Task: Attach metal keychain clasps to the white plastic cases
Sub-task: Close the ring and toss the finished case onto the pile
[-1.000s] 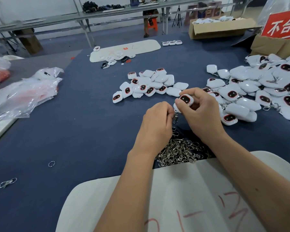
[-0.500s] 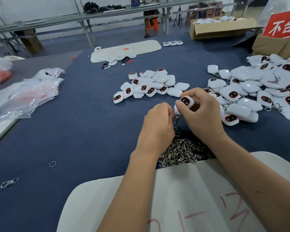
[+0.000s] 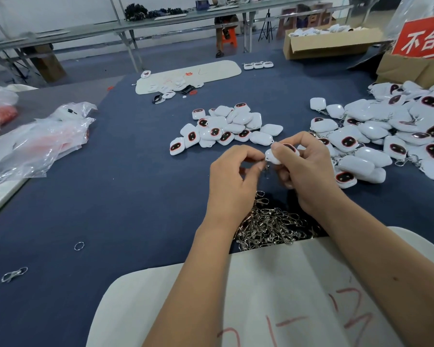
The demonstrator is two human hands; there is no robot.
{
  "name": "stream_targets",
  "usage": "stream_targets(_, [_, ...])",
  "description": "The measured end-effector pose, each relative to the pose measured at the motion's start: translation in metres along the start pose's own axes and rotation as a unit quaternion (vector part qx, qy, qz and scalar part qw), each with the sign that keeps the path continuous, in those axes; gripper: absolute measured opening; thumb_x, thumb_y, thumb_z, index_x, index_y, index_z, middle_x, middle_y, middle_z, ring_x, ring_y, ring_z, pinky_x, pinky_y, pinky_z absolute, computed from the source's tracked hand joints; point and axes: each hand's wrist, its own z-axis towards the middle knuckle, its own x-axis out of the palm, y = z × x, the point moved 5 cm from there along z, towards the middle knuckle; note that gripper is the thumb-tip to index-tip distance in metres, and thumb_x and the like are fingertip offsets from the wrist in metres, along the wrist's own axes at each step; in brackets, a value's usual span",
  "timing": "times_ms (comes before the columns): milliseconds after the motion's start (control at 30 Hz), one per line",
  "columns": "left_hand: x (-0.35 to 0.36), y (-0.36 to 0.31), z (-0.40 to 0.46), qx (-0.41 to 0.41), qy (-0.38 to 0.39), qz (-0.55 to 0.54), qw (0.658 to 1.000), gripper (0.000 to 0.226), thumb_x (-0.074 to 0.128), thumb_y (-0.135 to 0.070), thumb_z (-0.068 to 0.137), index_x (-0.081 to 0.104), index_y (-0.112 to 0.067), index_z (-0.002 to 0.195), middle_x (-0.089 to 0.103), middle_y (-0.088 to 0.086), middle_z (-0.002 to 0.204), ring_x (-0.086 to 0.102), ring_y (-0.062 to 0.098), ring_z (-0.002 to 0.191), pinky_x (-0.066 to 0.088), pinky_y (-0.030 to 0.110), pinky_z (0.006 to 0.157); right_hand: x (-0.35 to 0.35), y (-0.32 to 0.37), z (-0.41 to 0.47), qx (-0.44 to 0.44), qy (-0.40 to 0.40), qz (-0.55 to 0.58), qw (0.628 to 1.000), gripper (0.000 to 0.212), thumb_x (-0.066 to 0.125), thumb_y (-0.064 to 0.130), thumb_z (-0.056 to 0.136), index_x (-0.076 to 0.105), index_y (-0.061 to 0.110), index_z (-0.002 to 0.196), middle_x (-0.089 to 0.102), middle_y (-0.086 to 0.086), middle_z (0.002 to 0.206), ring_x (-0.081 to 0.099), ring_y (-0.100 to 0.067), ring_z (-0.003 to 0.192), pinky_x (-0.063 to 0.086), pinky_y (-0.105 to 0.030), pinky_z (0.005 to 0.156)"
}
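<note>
White plastic case [image 3: 282, 153] pinched above blue felt table [image 3: 125, 196], metal clasp [image 3: 266, 169] at its edge.

Held at centre by right hand [image 3: 308, 171], thumb and curled fingers pinching the case; left hand [image 3: 233, 181] at 9 o'clock of it, thumb and forefinger pressed together on the clasp ring. Heap of loose clasps [image 3: 273, 226] at 6 o'clock, just below both hands. Pile of bare cases [image 3: 226, 128] at 11 o'clock; larger pile with clasps [image 3: 391, 131] at 2 o'clock.
</note>
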Motion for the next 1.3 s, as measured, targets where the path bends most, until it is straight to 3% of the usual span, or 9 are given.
stream_targets(133, [-0.002,0.003,0.002,-0.056,-0.024,-0.086,0.994,0.01,0.074,0.0,0.089,0.075,-0.009,0.091,0.075,-0.002,0.082,0.068,0.003,0.075,0.05,0.013,0.072,0.002,-0.002,0.001,0.015,0.016,0.016,1.0,0.018,0.068,0.014,0.098,0.054,0.013,0.088,0.059,-0.001,0.057,0.043,-0.012,0.041,0.029,-0.019,0.037])
stream_targets(300, [-0.005,0.005,0.001,-0.09,-0.062,-0.114,0.987,0.012,0.076,0.0,0.087,0.075,-0.011,0.086,0.076,0.0,0.077,0.071,0.011,0.072,0.056,0.021,0.073,0.004,-0.002,0.001,0.025,0.047,0.033,0.998,0.011,0.072,0.022,0.097,0.065,0.02,0.089,0.063,-0.003,0.062,0.048,-0.013,0.045,0.034,-0.021,0.038])
stream_targets(467, [-0.011,0.01,0.001,-0.089,-0.078,-0.041,0.992,0.017,0.077,-0.001,0.086,0.076,-0.016,0.079,0.073,-0.01,0.073,0.068,0.007,0.069,0.053,0.017,0.068,0.007,-0.002,-0.001,0.029,0.079,0.052,0.995,0.007,0.079,0.02,0.091,0.072,0.018,0.095,0.069,-0.009,0.071,0.058,-0.013,0.054,0.044,-0.02,0.046])
stream_targets(700, [-0.01,0.006,0.001,-0.006,-0.003,0.099,0.995,0.019,0.068,0.001,0.09,0.074,-0.015,0.083,0.07,-0.008,0.076,0.063,0.008,0.07,0.05,0.022,0.065,0.01,-0.001,-0.003,-0.003,0.079,-0.015,0.997,0.027,0.08,0.015,0.089,0.064,0.001,0.106,0.07,-0.013,0.071,0.059,-0.016,0.053,0.048,-0.024,0.047])
stream_targets(800, [-0.01,0.009,0.001,-0.074,-0.051,-0.011,0.996,0.018,0.072,-0.001,0.089,0.075,-0.017,0.084,0.073,-0.007,0.078,0.066,0.007,0.072,0.053,0.019,0.07,0.01,0.002,-0.004,0.0,0.074,0.029,0.997,0.034,0.08,0.027,0.083,0.065,0.005,0.104,0.072,-0.01,0.071,0.06,-0.014,0.054,0.048,-0.022,0.047])
stream_targets(933, [0.001,0.015,0.0,-0.2,-0.056,-0.222,0.953,0.012,0.075,-0.004,0.091,0.073,-0.013,0.098,0.077,0.003,0.089,0.072,0.014,0.086,0.056,0.027,0.082,0.009,0.003,-0.003,0.027,0.079,0.116,0.99,0.035,0.079,0.029,0.079,0.065,0.009,0.105,0.072,-0.008,0.075,0.058,-0.011,0.055,0.046,-0.019,0.05])
stream_targets(1067, [0.003,0.016,-0.001,-0.228,-0.039,-0.281,0.931,0.01,0.074,-0.004,0.092,0.073,-0.007,0.101,0.078,0.015,0.097,0.073,0.022,0.091,0.057,0.032,0.086,0.011,0.0,-0.003,0.049,0.105,0.149,0.982,0.029,0.077,0.026,0.08,0.066,0.01,0.103,0.071,-0.007,0.076,0.058,-0.01,0.058,0.046,-0.018,0.051])
stream_targets(1167, [0.0,0.017,-0.001,-0.25,-0.062,-0.332,0.907,0.009,0.069,-0.002,0.095,0.074,-0.009,0.094,0.076,0.005,0.08,0.071,0.011,0.076,0.057,0.022,0.073,0.015,-0.001,-0.004,0.052,0.112,0.124,0.985,0.031,0.077,0.028,0.079,0.065,0.011,0.101,0.074,-0.005,0.074,0.057,-0.009,0.054,0.046,-0.018,0.049])
stream_targets(1300, [-0.003,0.016,-0.001,-0.241,-0.076,-0.309,0.917,0.013,0.07,0.002,0.092,0.074,-0.009,0.088,0.071,0.002,0.07,0.067,0.01,0.069,0.054,0.021,0.068,0.015,-0.003,-0.004,0.049,0.106,0.102,0.988,0.039,0.081,0.036,0.075,0.066,0.011,0.1,0.073,-0.006,0.074,0.056,-0.009,0.052,0.044,-0.018,0.047])
